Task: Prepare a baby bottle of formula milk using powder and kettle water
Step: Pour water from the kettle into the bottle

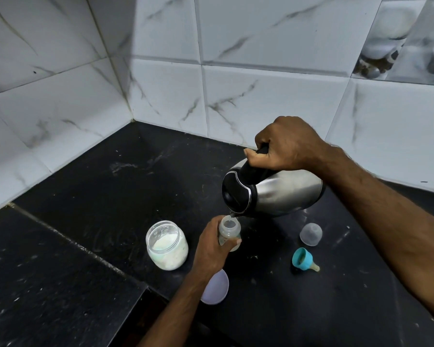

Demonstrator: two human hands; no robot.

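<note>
Right hand (286,144): raised at upper right, back of hand toward camera, fingers curled in a closed grip, thumb lying forward along the top. Right forearm bare, running in from the right edge, wrist bent downward.

Left hand (212,246): low at centre, fingers and thumb wrapped in a closed grip. Left forearm bare, entering from bottom edge, angled up.
</note>
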